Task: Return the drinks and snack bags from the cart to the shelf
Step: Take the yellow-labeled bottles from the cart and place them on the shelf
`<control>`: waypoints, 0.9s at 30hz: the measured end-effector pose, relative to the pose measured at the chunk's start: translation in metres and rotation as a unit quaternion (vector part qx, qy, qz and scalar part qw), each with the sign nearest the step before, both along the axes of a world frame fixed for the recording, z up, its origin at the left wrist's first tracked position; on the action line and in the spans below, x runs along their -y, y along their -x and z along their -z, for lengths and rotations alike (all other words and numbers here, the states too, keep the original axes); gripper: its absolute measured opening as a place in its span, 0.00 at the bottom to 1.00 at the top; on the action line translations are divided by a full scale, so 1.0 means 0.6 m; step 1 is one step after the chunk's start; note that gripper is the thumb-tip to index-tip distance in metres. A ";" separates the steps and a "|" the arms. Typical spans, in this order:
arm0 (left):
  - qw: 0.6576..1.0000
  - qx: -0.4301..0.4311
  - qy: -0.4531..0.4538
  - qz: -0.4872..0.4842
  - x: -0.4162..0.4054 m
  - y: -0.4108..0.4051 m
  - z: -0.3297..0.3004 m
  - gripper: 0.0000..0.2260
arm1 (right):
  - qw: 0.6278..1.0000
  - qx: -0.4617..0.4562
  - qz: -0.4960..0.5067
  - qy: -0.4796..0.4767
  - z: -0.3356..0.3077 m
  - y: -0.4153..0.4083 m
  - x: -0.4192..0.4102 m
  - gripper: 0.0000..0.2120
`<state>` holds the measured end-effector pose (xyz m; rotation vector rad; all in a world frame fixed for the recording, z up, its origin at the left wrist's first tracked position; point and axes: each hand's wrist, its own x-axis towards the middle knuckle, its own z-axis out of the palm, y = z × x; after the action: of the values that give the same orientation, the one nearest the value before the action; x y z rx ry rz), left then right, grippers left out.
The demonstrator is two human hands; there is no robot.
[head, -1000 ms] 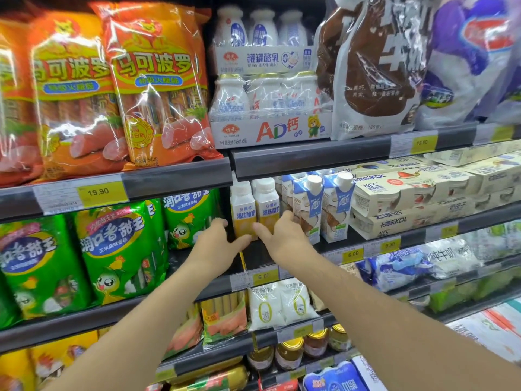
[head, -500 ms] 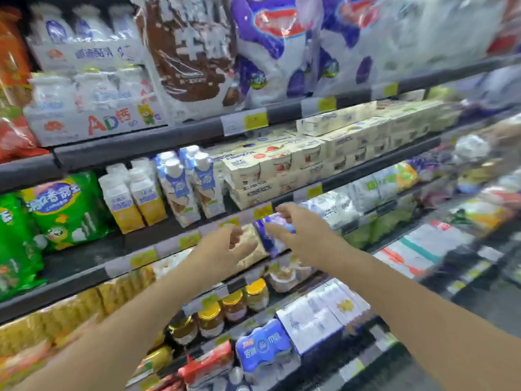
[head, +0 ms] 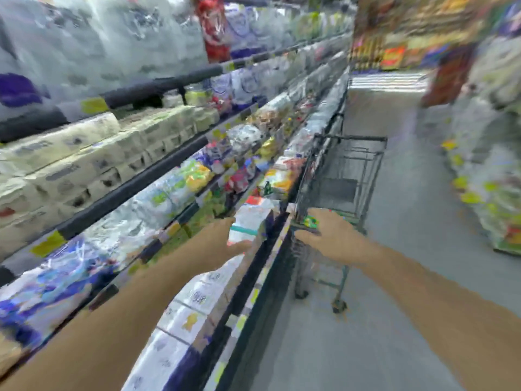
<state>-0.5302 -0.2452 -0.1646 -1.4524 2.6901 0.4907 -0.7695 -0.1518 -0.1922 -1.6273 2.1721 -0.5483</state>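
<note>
The picture is heavily blurred by motion. A dark wire shopping cart (head: 348,167) stands in the aisle beside the shelf (head: 132,187). My right hand (head: 329,237) reaches to the cart's near rim with relaxed fingers; something green shows just past the fingertips. My left hand (head: 222,239) hovers empty with spread fingers over the lower shelf's white packs (head: 248,218). What lies inside the cart is too blurred to make out.
The long shelving unit runs along the left with cream cartons (head: 70,153), bagged goods and coloured packets. The grey floor (head: 394,277) of the aisle stretches ahead. More product displays (head: 485,170) line the right side.
My view has swung right from the milk drinks on the shelf to the aisle and the cart. Both hands left the shelf, and the right one moved to the cart's rim.
</note>
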 end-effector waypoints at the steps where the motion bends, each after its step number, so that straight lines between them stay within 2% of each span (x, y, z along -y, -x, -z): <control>1: 1.000 0.001 -0.007 0.021 0.014 0.041 0.006 0.36 | 1.000 -0.011 0.021 0.000 0.008 0.033 -0.002 0.35; 3: 0.998 -0.003 -0.013 0.064 0.040 0.122 0.021 0.35 | 0.998 -0.025 0.053 -0.003 0.028 0.094 0.000 0.39; 5: 0.995 -0.013 -0.016 0.098 0.071 0.199 0.043 0.33 | 0.995 -0.033 0.090 -0.021 0.046 0.151 0.008 0.36; 7: 0.992 -0.016 -0.018 0.125 0.106 0.270 0.065 0.36 | 0.991 -0.042 0.123 -0.031 0.063 0.203 0.026 0.34; 9: 0.988 -0.012 -0.022 0.152 0.150 0.334 0.084 0.37 | 0.987 -0.041 0.147 -0.040 0.076 0.250 0.056 0.36; 14: 0.976 0.000 -0.030 0.214 0.272 0.477 0.105 0.39 | 0.981 -0.054 0.165 -0.086 0.088 0.360 0.153 0.37; 18: 0.966 0.055 -0.005 0.254 0.382 0.575 0.113 0.40 | 0.973 -0.093 0.177 -0.114 0.083 0.442 0.240 0.35; 24: 0.959 0.093 0.026 0.268 0.513 0.703 0.151 0.41 | 0.969 -0.123 0.172 -0.128 0.108 0.557 0.339 0.41; 27: 0.959 0.104 0.024 0.261 0.562 0.765 0.174 0.42 | 0.965 -0.139 0.165 -0.147 0.134 0.618 0.387 0.40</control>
<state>-0.9894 -0.5823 -0.2690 -0.6924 2.7626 0.2213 -1.1405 -0.3840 -0.2723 -1.2544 2.6046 -0.0714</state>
